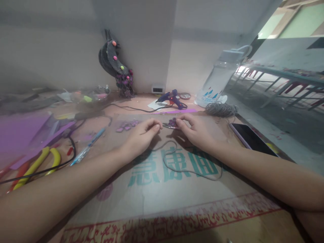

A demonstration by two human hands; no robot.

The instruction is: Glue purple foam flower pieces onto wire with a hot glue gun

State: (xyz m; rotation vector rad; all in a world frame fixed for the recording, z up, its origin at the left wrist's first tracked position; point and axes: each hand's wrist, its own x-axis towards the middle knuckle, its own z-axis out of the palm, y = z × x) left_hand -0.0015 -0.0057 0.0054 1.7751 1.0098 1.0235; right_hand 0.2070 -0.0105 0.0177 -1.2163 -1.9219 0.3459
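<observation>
The right hand [191,130] is pinching a purple flower cluster [172,122] at its fingertips, where a pointed metal tool [169,127] is jutting leftward. The left hand [140,136] is pressing thumb and forefinger together, on what I cannot tell. Should the tool be slipping, it might be pricking those fingers; gray cord [164,161], looping nearer the wearer than both hands' fingers, might be snagging a moving wrist.

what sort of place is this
Probably a craft workspace: the right hand holds a small purple piece, and a glue gun and a bundle of grey cord lie just beyond.
</observation>
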